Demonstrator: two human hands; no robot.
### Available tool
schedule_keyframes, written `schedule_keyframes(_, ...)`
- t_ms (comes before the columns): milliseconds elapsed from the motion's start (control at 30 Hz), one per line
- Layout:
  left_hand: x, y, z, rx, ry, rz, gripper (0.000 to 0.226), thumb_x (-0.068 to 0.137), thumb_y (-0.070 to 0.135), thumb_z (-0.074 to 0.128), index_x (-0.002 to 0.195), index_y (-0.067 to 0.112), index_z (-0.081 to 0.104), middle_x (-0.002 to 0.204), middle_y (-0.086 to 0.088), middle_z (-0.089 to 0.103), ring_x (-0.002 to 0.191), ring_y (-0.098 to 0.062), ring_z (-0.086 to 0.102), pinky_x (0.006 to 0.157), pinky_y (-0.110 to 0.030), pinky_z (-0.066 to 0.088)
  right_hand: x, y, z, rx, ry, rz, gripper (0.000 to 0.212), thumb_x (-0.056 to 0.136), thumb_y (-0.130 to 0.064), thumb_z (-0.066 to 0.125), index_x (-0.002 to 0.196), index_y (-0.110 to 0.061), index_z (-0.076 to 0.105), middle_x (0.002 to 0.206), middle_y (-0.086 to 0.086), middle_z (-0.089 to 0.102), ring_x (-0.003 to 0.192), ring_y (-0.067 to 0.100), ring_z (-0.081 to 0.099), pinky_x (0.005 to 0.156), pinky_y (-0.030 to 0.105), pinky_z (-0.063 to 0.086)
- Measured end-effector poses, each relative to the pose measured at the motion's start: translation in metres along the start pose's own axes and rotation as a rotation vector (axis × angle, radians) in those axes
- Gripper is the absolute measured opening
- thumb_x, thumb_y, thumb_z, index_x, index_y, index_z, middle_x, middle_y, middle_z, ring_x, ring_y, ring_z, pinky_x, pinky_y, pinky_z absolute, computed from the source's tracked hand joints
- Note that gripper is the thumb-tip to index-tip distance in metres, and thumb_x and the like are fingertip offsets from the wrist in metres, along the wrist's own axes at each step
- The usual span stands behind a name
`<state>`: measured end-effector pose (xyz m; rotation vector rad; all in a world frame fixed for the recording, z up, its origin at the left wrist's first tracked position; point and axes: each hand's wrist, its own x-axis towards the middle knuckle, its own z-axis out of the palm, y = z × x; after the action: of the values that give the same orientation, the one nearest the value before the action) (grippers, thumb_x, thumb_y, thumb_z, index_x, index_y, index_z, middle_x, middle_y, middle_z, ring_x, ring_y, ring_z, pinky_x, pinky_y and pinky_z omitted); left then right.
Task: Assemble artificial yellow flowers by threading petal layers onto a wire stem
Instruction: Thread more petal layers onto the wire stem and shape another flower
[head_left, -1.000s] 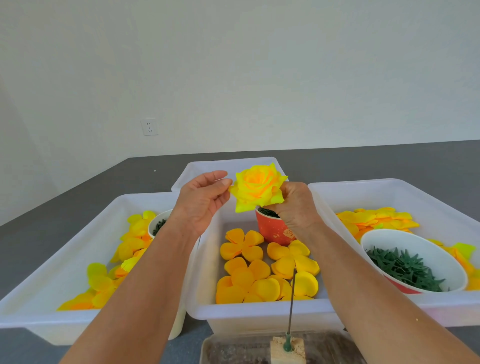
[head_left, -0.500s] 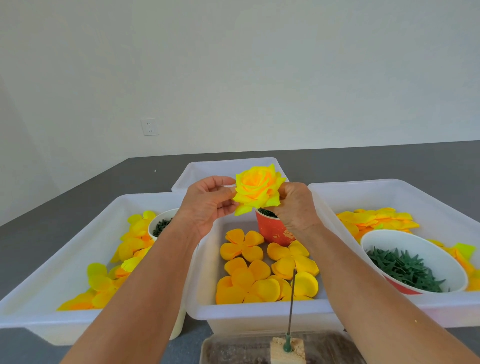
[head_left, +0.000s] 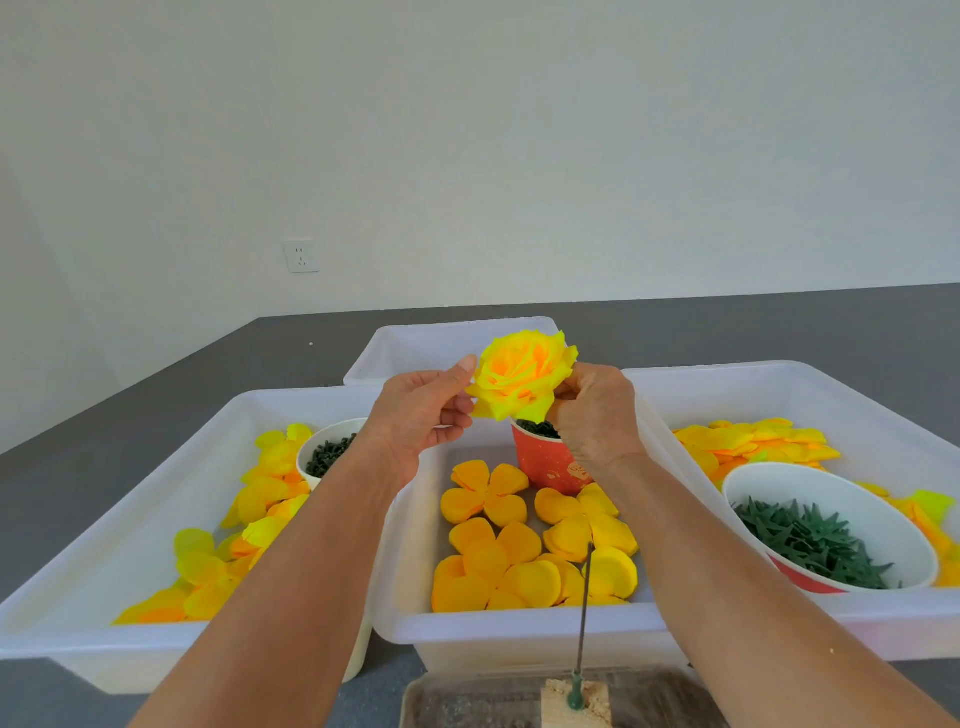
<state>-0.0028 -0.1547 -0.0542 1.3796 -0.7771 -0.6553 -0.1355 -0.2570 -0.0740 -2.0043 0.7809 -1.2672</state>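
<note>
An assembled yellow-orange rose head (head_left: 522, 379) is held up above the middle tray. My right hand (head_left: 592, 415) grips it from the right side and underneath, fingers curled. My left hand (head_left: 421, 410) pinches its outer left petals between thumb and fingers. A thin wire stem (head_left: 583, 613) stands upright in a wooden block (head_left: 576, 701) at the bottom edge, bare, apart from both hands. Flat orange-yellow petal layers (head_left: 530, 540) lie in the middle white tray (head_left: 519, 631).
A red paper cup (head_left: 545, 460) of dark green parts stands under the rose. The left tray (head_left: 130, 519) holds yellow petals and a white cup (head_left: 324, 452). The right tray (head_left: 779, 384) holds petals and a bowl of green calyxes (head_left: 815, 540). Another tray (head_left: 431, 343) sits behind.
My left hand closed from open fingers beside the rose to a pinch on its left petals. The rose tilted slightly toward me. The right hand stayed in place.
</note>
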Motion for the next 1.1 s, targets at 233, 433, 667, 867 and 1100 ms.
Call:
schedule_keyframes(233, -0.0002, 0.0006, -0.0021, -0.035, 0.023, -0.022, 0.023, 0.088, 0.025, 0.061, 0.074, 0.008, 0.063, 0.058, -0.002, 0.06, 0.056, -0.013, 0.053, 0.05, -0.018, 0.048, -0.0042, -0.0044, 0.0011, 0.102, -0.153, 0.024, 0.014, 0.079, -0.012, 0.073, 0.092, -0.007, 0.074, 0.085, -0.001, 0.069, 0.079, 0.013, 0.063, 0.088, 0.04, 0.052)
schedule_keyframes(433, 0.0013, 0.0009, -0.0033, -0.108, 0.011, -0.003, 0.024, 0.089, 0.024, 0.059, 0.07, 0.009, 0.061, 0.054, 0.002, 0.059, 0.057, -0.012, 0.051, 0.053, -0.018, 0.049, -0.0044, -0.0062, 0.003, 0.166, -0.237, 0.066, 0.021, 0.085, -0.012, 0.067, 0.105, -0.009, 0.071, 0.101, 0.007, 0.071, 0.094, 0.022, 0.066, 0.096, 0.047, 0.048)
schedule_keyframes(667, 0.0022, 0.0029, -0.0013, -0.162, 0.045, -0.03, 0.031, 0.09, 0.04, 0.055, 0.079, 0.012, 0.063, 0.072, -0.003, 0.058, 0.06, -0.013, 0.052, 0.057, -0.022, 0.049, -0.0046, -0.0066, 0.0008, 0.28, -0.191, 0.169, 0.018, 0.081, -0.016, 0.071, 0.098, -0.013, 0.072, 0.098, 0.006, 0.072, 0.096, 0.023, 0.066, 0.096, 0.045, 0.049)
schedule_keyframes(867, 0.0019, 0.0011, -0.0019, -0.129, 0.018, -0.054, 0.023, 0.091, 0.034, 0.056, 0.082, 0.014, 0.065, 0.074, -0.002, 0.061, 0.065, -0.015, 0.058, 0.061, -0.026, 0.048, -0.0035, -0.0046, 0.0021, 0.245, -0.185, 0.161, 0.017, 0.079, -0.013, 0.073, 0.094, -0.006, 0.072, 0.094, 0.012, 0.072, 0.093, 0.027, 0.066, 0.092, 0.048, 0.05)
schedule_keyframes(1100, 0.0006, 0.002, -0.0035, -0.146, 0.06, -0.044, 0.021, 0.088, 0.032, 0.062, 0.077, 0.015, 0.065, 0.071, 0.0, 0.062, 0.061, -0.012, 0.056, 0.055, -0.023, 0.047, -0.0023, -0.0015, 0.0024, 0.26, -0.127, 0.16, 0.006, 0.078, -0.013, 0.074, 0.083, -0.012, 0.071, 0.078, 0.001, 0.068, 0.083, 0.019, 0.064, 0.086, 0.039, 0.051)
